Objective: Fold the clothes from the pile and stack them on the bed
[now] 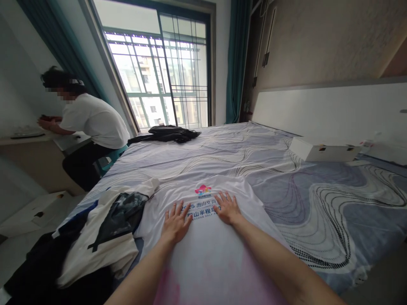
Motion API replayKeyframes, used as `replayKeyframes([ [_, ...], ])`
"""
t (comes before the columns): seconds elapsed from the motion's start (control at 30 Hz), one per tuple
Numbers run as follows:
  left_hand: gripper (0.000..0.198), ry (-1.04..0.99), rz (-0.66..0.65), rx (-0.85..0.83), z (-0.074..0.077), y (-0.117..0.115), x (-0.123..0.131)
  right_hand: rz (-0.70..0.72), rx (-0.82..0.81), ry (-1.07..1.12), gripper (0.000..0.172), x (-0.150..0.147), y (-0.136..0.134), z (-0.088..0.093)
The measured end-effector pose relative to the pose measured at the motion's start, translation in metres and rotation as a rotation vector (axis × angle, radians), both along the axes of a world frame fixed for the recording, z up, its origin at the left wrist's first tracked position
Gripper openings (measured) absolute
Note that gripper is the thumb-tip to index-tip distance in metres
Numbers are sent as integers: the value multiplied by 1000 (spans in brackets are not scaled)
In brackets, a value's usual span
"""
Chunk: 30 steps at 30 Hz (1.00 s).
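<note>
A white T-shirt [206, 250] with pink lower parts lies spread on the bed, its collar end pointing away from me. A pink logo and blue printed lettering run across its chest. My left hand [177, 221] rests flat on the left of the lettering, fingers spread. On the right side of the print lies my right hand [227, 207], palm down with its fingers apart. Both hands cover part of the letters. Neither one grips the cloth.
A pile of clothes [104, 237], white, black and blue, hangs over the bed's left edge. Black clothing [168, 134] lies at the far end. A white box [324, 150] sits on the right. At the left, a person in a white shirt [98, 118] sits by a desk [32, 156].
</note>
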<state>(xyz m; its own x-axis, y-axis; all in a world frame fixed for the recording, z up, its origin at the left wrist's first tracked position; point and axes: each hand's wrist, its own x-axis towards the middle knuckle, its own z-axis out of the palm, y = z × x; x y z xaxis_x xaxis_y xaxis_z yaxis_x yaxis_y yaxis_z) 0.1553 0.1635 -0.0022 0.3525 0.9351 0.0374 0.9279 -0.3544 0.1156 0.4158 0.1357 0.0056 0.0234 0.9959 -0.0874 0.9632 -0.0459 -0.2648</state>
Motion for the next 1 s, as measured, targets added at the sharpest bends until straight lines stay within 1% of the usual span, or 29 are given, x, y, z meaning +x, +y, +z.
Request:
replayKeyframes([
  [0.07, 60, 7, 2, -10, 1, 17, 1, -6, -3, -1, 67, 7, 21, -2],
  [0.17, 61, 22, -12, -31, 3, 42, 6, 1, 5, -3, 67, 8, 53, -7],
  [0.33, 61, 29, -40, -35, 1, 92, 18, 93, 12, -10, 66, 2, 109, -10],
  [0.47, 63, 31, 2, -63, 0, 129, 22, 116, 10, 10, 65, 7, 154, -11],
  [0.57, 64, 32, 35, -68, 1, 146, 22, 104, 13, 30, 62, 15, 175, -14],
  [0.67, 65, 32, 43, -58, 0, 153, 21, 46, 24, 41, 62, 28, 177, -16],
  [0.77, 65, 28, 39, -46, -3, 154, 20, -78, 24, 28, 62, 58, 164, -10],
  [0.83, 65, 20, 42, -39, -5, 155, 21, -187, 6, 21, 62, 91, 151, 2],
  [0.9, 65, 14, 46, -35, -5, 154, 21, -281, -60, 62, 58, 126, 140, 18],
  [0.93, 65, 13, 47, -36, -4, 154, 21, -306, -114, 110, 52, 142, 135, 28],
  [1.0, 66, 13, 48, -37, -3, 154, 22, -304, -226, 248, 38, 167, 126, 45],
])
